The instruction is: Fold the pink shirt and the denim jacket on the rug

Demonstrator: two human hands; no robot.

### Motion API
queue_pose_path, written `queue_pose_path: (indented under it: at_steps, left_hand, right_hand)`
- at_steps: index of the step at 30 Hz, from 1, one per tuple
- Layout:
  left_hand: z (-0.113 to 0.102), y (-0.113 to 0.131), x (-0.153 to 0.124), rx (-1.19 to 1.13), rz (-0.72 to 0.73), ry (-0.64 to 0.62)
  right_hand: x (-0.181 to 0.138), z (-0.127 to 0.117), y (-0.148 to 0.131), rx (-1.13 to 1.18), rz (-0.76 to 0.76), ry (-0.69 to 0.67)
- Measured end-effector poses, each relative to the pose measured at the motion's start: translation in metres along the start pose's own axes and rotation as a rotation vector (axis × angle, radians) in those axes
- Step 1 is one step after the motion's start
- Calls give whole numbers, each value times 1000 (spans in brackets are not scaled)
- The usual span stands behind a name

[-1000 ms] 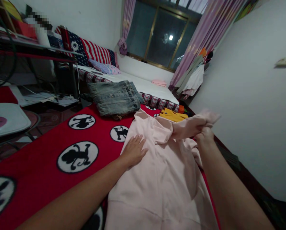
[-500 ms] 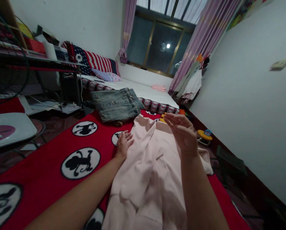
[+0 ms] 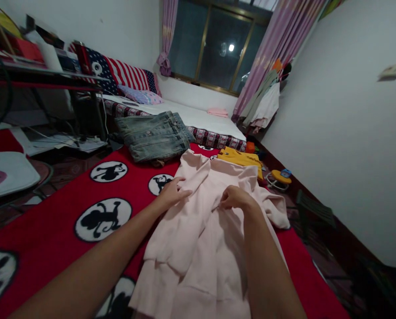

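Observation:
A pale pink long-sleeved garment (image 3: 198, 248) lies spread on a red blanket (image 3: 61, 212) printed with black monkey figures in white circles. One sleeve is folded inward over its front; the other sticks out to the right. My left hand (image 3: 175, 193) rests at the garment's left edge, thumb and fingers apart, holding nothing. Over the garment's middle, my right hand (image 3: 237, 197) has its fingers curled down and pinched on the pink cloth by a fold; the fingertips are partly hidden.
A folded denim jacket (image 3: 156, 137) and folded yellow clothing (image 3: 241, 157) lie at the blanket's far end. Behind stands a bed (image 3: 184, 116) with a white top. A white chair (image 3: 10, 173) is at left, a small yellow stool (image 3: 280, 177) at right.
My right hand has come down from above the garment onto its cloth, and its fingers have closed. The yellow clothing now shows. My left hand has shifted slightly onto the pink edge.

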State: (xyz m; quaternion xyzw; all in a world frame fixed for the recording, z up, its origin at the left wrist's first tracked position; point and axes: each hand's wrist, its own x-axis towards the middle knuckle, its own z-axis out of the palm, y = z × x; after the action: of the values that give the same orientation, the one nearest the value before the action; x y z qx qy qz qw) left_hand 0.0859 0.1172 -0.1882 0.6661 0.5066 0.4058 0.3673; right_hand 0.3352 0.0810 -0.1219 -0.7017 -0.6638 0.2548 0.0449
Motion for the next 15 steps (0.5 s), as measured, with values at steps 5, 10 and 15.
queue_pose_path:
  at_steps: [5,10,15]
  left_hand:
    - [-21,4,-1,139,-63,-357]
    - [-34,18,-12,-149,-209,-665]
    - [-25,38,-32,-544,-351,-755]
  right_hand:
    - [15,15,17,217,74,-24]
    - [24,14,9,600,85,272]
    - [29,8,13,748,74,541]
